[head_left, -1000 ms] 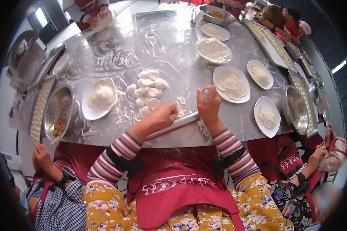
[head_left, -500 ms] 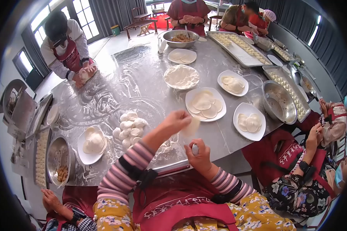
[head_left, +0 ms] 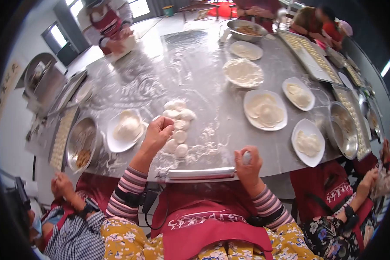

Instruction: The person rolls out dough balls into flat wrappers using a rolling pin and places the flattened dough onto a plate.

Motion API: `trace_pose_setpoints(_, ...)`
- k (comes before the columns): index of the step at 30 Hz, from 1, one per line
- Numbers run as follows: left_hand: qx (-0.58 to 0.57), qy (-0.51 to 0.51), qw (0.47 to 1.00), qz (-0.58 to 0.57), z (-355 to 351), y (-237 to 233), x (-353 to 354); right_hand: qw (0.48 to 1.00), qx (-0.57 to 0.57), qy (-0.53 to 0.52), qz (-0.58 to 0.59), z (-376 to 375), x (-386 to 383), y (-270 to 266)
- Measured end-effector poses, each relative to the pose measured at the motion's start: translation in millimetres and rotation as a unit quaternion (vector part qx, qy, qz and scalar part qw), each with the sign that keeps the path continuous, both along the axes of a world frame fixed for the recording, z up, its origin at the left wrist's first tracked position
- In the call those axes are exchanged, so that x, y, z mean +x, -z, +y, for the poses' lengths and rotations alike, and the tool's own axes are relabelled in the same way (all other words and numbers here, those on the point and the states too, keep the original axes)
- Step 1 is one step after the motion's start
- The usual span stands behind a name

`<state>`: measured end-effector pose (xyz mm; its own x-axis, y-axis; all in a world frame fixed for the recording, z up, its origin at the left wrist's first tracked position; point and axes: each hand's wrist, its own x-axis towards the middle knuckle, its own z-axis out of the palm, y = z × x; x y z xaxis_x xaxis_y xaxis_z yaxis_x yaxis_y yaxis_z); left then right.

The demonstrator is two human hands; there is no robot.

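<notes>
My left hand (head_left: 158, 132) is at the left edge of the pile of floured dough pieces (head_left: 180, 125), its fingers pinched together; whatever may be between them is too small to tell. At the table's front edge my right hand (head_left: 248, 167) is wrapped round a rolling pin (head_left: 246, 157), of which only the rounded end shows above the fist. A white plate (head_left: 109, 138) with stacked thin wrappers (head_left: 128, 126) lies left of my left hand. Another plate (head_left: 283, 122) of wrappers stands beyond my right hand.
Steel bowls (head_left: 93, 154) with filling, a bowl of flour (head_left: 243, 73), more wrapper plates (head_left: 295, 151) and trays of dumplings (head_left: 305, 54) stand around the floured steel table (head_left: 212, 104). Across it a person (head_left: 110, 26) handles dough. Other people sit or stand at both sides.
The view has shifted. My left hand has moved from near the large wrapper plate to the dough pieces, and the thin wrapper it held is gone from it. My right hand still grips the pin.
</notes>
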<state>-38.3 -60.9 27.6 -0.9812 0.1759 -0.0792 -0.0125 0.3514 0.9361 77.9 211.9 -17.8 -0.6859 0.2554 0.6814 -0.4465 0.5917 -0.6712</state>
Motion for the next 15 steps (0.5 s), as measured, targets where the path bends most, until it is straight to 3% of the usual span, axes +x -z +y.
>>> trace_pose_setpoints(2,-0.029,-0.026,0.999,0.018,-21.1,3.2,12.3,1.000,-0.008,-0.012,-0.008,-0.8,2.4,-2.7)
trace_pose_setpoints(5,-0.230,-0.010,0.970,0.075,-28.6,8.4,33.5,1.000,-0.009,-0.007,-0.011,-1.5,1.1,-5.8)
trace_pose_setpoints(10,-0.257,0.044,0.951,0.166,-9.1,24.0,47.2,1.000,0.005,0.014,0.000,-2.3,-0.7,-5.9)
trace_pose_setpoints(12,-0.281,0.080,0.913,0.285,-0.4,28.2,49.0,1.000,-0.007,0.005,-0.017,-1.2,2.0,-1.4)
trace_pose_setpoints(14,-0.330,0.103,0.899,0.267,-0.9,29.3,50.8,0.978,0.205,0.049,0.012,0.9,5.8,-7.1)
trace_pose_setpoints(15,-0.325,0.116,0.895,0.282,1.1,30.3,47.9,0.974,0.225,0.019,0.019,8.0,4.3,16.9)
